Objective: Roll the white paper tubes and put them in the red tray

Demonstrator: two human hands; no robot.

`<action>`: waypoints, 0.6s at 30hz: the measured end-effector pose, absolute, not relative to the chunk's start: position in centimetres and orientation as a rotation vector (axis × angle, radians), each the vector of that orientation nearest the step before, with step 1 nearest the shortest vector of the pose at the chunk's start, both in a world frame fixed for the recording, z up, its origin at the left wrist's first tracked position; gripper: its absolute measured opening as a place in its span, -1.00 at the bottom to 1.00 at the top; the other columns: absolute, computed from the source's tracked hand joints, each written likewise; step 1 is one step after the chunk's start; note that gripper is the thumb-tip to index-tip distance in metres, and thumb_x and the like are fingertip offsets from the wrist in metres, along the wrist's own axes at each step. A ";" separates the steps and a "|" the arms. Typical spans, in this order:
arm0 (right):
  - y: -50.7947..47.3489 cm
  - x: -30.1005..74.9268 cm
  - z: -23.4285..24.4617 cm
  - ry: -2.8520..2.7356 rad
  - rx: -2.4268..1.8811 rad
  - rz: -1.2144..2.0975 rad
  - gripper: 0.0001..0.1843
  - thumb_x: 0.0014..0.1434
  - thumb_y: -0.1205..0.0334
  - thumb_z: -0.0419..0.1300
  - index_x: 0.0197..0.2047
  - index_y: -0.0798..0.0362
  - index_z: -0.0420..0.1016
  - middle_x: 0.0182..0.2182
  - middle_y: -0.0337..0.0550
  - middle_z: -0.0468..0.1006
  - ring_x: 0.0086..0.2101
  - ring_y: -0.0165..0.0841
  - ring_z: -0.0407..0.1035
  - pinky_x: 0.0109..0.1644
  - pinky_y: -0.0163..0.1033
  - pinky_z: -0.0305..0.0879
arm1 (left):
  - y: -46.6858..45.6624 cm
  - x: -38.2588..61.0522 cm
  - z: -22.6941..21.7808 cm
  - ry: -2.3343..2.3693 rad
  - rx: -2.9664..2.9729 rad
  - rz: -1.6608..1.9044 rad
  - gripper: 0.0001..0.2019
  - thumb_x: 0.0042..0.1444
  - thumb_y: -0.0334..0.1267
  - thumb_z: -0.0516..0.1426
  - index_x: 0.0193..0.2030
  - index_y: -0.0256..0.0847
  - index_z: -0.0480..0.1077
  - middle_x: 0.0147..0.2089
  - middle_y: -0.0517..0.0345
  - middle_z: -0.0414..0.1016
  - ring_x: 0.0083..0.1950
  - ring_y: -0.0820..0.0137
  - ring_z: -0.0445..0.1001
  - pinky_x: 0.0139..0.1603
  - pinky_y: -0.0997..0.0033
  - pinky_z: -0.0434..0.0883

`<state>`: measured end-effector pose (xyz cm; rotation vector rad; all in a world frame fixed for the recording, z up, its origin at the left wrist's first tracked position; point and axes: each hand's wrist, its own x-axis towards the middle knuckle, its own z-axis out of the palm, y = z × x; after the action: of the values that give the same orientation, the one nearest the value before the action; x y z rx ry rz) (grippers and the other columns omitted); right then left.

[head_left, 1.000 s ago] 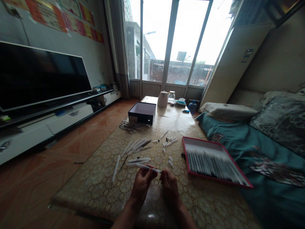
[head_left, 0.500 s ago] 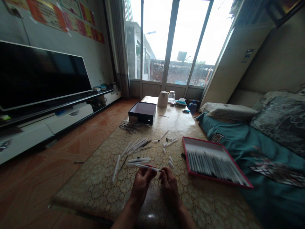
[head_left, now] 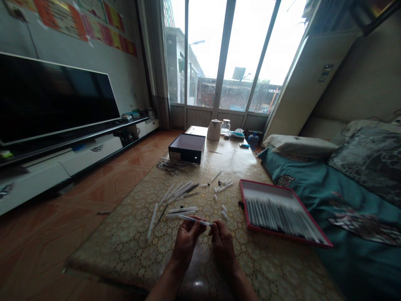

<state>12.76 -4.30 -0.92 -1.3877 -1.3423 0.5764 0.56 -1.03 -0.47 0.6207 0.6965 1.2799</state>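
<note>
A white pen [head_left: 202, 222] lies nearly level between my two hands, low over the table. My left hand [head_left: 185, 240] grips its barrel between thumb and fingers. At the pen's right end, by a small dark tip, the fingers of my right hand [head_left: 223, 242] are pinched; they partly hide that end. Just beyond my left hand lie several white pen barrels [head_left: 181, 212]. More barrels and thin dark refills [head_left: 188, 190] are spread farther back. White pen caps [head_left: 224, 212] are scattered beyond my right hand.
A red-edged tray [head_left: 246, 205] with rows of pens sits at the right. Farther back on the patterned table [head_left: 131, 242] stand a dark box [head_left: 184, 156], a pale kettle [head_left: 214, 130] and a glass jar [head_left: 226, 126]. A teal-covered seat [head_left: 313, 184] runs along the right.
</note>
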 end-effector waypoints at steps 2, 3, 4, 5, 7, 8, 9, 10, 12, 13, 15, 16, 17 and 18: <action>-4.3 12.8 -1.2 -1.343 -1.404 0.574 -0.64 0.28 0.06 -0.11 -0.47 0.02 0.27 -0.60 -0.31 0.29 -0.54 -0.43 0.23 -0.45 -0.36 0.11 | -1.1 0.6 -0.4 0.691 0.647 1.276 -0.80 -0.12 -0.28 0.28 -0.33 -0.25 0.43 -0.34 0.12 0.55 -0.28 0.36 0.51 -0.16 0.34 0.42; -4.3 12.9 -1.3 -1.346 -1.413 0.579 -0.63 0.28 0.06 -0.11 -0.48 0.01 0.27 -0.60 -0.30 0.29 -0.55 -0.43 0.22 -0.45 -0.36 0.11 | -1.1 0.6 -0.4 0.687 0.654 1.274 -0.81 -0.12 -0.28 0.28 -0.33 -0.25 0.43 -0.34 0.12 0.55 -0.28 0.36 0.51 -0.16 0.34 0.42; -4.3 12.9 -1.3 -1.349 -1.420 0.584 -0.63 0.28 0.05 -0.12 -0.48 0.01 0.27 -0.61 -0.30 0.29 -0.55 -0.43 0.22 -0.45 -0.35 0.11 | -1.1 0.6 -0.4 0.684 0.654 1.273 -0.81 -0.11 -0.28 0.28 -0.33 -0.24 0.43 -0.34 0.12 0.55 -0.28 0.37 0.51 -0.17 0.35 0.42; -4.3 12.9 -1.3 -1.350 -1.423 0.588 -0.62 0.28 0.05 -0.12 -0.48 0.01 0.28 -0.61 -0.30 0.30 -0.56 -0.43 0.23 -0.45 -0.35 0.11 | -1.1 0.6 -0.4 0.684 0.648 1.274 -0.82 -0.11 -0.28 0.28 -0.33 -0.24 0.43 -0.34 0.13 0.55 -0.28 0.37 0.51 -0.16 0.35 0.42; -4.3 12.9 -1.1 -1.352 -1.418 0.586 -0.61 0.29 0.05 -0.14 -0.48 0.01 0.28 -0.60 -0.30 0.31 -0.55 -0.42 0.24 -0.44 -0.35 0.13 | -1.0 0.6 -0.4 0.691 0.623 1.278 -0.81 -0.11 -0.27 0.28 -0.33 -0.24 0.43 -0.33 0.12 0.55 -0.27 0.38 0.51 -0.16 0.36 0.42; -4.4 12.9 -0.9 -1.358 -1.411 0.583 -0.62 0.29 0.05 -0.14 -0.47 0.01 0.28 -0.59 -0.30 0.31 -0.54 -0.42 0.24 -0.43 -0.35 0.13 | -1.0 0.6 -0.5 0.696 0.610 1.278 -0.81 -0.12 -0.27 0.28 -0.33 -0.24 0.43 -0.33 0.12 0.56 -0.27 0.38 0.51 -0.15 0.35 0.42; -4.4 12.9 -0.7 -1.365 -1.403 0.579 -0.63 0.28 0.05 -0.13 -0.46 0.01 0.28 -0.58 -0.29 0.32 -0.54 -0.43 0.24 -0.42 -0.35 0.14 | -1.0 0.6 -0.5 0.701 0.600 1.278 -0.80 -0.12 -0.26 0.29 -0.33 -0.24 0.43 -0.33 0.12 0.56 -0.27 0.37 0.51 -0.14 0.35 0.42; -4.4 12.9 -0.6 -1.370 -1.397 0.577 -0.64 0.28 0.05 -0.13 -0.45 0.01 0.29 -0.57 -0.30 0.33 -0.53 -0.43 0.25 -0.42 -0.36 0.14 | -1.0 0.6 -0.5 0.703 0.596 1.276 -0.80 -0.13 -0.26 0.29 -0.33 -0.24 0.43 -0.33 0.11 0.56 -0.26 0.36 0.52 -0.13 0.34 0.42; -4.4 12.8 -0.5 -1.372 -1.397 0.579 -0.65 0.27 0.04 -0.11 -0.44 0.01 0.29 -0.57 -0.30 0.33 -0.53 -0.43 0.25 -0.43 -0.36 0.14 | -1.0 0.6 -0.6 0.702 0.603 1.271 -0.80 -0.13 -0.26 0.29 -0.33 -0.23 0.43 -0.33 0.12 0.56 -0.26 0.35 0.52 -0.13 0.33 0.42; -4.4 12.9 -0.6 -1.367 -1.401 0.580 -0.65 0.27 0.04 -0.11 -0.44 0.01 0.29 -0.57 -0.30 0.33 -0.53 -0.43 0.25 -0.43 -0.36 0.13 | -1.0 0.6 -0.6 0.699 0.614 1.271 -0.80 -0.12 -0.27 0.29 -0.33 -0.23 0.43 -0.34 0.12 0.56 -0.26 0.35 0.52 -0.14 0.33 0.42; -4.3 12.9 -0.9 -1.361 -1.414 0.577 -0.63 0.27 0.04 -0.12 -0.46 0.02 0.28 -0.57 -0.29 0.33 -0.52 -0.42 0.25 -0.42 -0.36 0.13 | -1.0 0.6 -0.5 0.691 0.641 1.268 -0.81 -0.11 -0.28 0.28 -0.33 -0.24 0.42 -0.34 0.12 0.55 -0.27 0.35 0.52 -0.16 0.34 0.42; -4.3 13.0 -1.0 -1.364 -1.420 0.576 -0.63 0.28 0.04 -0.12 -0.46 0.02 0.28 -0.57 -0.28 0.33 -0.52 -0.42 0.26 -0.42 -0.36 0.13 | -1.0 0.6 -0.5 0.687 0.654 1.267 -0.81 -0.11 -0.28 0.28 -0.33 -0.24 0.42 -0.34 0.12 0.55 -0.28 0.35 0.52 -0.17 0.34 0.42; -4.3 13.0 -1.2 -1.369 -1.426 0.576 -0.62 0.28 0.03 -0.13 -0.47 0.02 0.28 -0.57 -0.28 0.33 -0.52 -0.42 0.26 -0.42 -0.36 0.13 | -1.1 0.6 -0.4 0.685 0.664 1.266 -0.81 -0.11 -0.28 0.28 -0.33 -0.25 0.42 -0.34 0.12 0.55 -0.28 0.35 0.52 -0.18 0.33 0.42; -4.3 13.0 -1.4 -1.371 -1.432 0.573 -0.62 0.28 0.03 -0.13 -0.47 0.02 0.28 -0.58 -0.28 0.33 -0.52 -0.42 0.25 -0.43 -0.35 0.12 | -1.1 0.6 -0.3 0.685 0.672 1.266 -0.81 -0.11 -0.28 0.28 -0.33 -0.25 0.42 -0.34 0.11 0.55 -0.28 0.34 0.51 -0.18 0.33 0.42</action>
<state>13.01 -4.26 -1.36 -1.4319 -1.3714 0.5733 0.58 -1.09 -0.34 0.6724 0.6852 1.2663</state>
